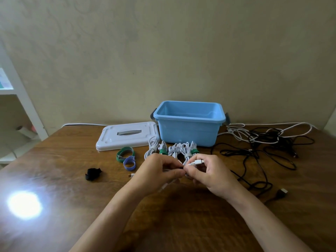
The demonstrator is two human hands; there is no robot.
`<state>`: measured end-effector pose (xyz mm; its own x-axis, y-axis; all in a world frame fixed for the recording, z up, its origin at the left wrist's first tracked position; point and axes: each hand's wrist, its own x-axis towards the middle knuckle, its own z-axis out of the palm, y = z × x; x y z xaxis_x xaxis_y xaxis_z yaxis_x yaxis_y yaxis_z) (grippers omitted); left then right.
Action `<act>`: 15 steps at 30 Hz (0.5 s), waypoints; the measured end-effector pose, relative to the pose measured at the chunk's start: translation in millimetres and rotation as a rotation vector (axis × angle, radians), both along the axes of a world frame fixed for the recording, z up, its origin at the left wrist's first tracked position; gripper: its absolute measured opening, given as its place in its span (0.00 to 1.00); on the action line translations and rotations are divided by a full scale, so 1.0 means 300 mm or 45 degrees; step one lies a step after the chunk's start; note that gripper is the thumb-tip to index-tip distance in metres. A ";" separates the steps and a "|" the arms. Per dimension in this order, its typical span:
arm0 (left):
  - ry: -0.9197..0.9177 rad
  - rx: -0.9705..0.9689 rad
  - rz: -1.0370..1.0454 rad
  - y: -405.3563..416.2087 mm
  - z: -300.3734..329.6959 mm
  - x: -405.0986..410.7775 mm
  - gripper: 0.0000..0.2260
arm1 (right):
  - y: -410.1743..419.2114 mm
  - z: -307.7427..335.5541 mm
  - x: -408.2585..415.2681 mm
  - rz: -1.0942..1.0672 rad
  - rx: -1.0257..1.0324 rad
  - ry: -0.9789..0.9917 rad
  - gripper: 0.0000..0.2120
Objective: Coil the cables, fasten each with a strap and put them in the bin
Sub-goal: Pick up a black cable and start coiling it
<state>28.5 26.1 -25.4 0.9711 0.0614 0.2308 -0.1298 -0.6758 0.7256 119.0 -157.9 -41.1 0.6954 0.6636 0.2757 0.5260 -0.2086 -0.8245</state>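
My left hand point(160, 171) and my right hand point(209, 171) meet over the table's middle, both pinching a white cable point(197, 162) whose plug sticks out above my right fingers. Its other end point(131, 175) lies on the wood left of my left hand. Behind my hands lies a row of several coiled white cables point(174, 149) bound with green and grey straps. The open blue bin point(189, 122) stands behind them, nothing visible inside. Loose straps lie to the left: green point(125, 154), purple point(129, 163) and black point(92, 174).
The bin's white lid point(127, 135) lies flat left of the bin. A tangle of black and white cables point(263, 142) spreads over the table's right side, one black plug point(282, 191) near my right forearm. A white shelf point(16, 99) stands at far left.
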 end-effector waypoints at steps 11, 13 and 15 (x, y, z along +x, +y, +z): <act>-0.104 -0.214 0.055 -0.028 0.005 -0.018 0.02 | 0.008 0.030 -0.012 0.069 0.221 0.432 0.08; -0.132 -0.351 0.098 -0.043 0.012 -0.018 0.03 | 0.014 0.039 -0.024 0.076 0.296 0.578 0.10; -0.164 -0.487 0.165 -0.060 0.012 -0.013 0.05 | 0.019 0.046 -0.034 0.081 0.333 0.665 0.13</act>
<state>24.7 8.2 -21.7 0.9145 0.2857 0.2864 -0.1674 -0.3772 0.9109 108.8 -152.2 -27.3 0.7442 0.6646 0.0675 0.0413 0.0551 -0.9976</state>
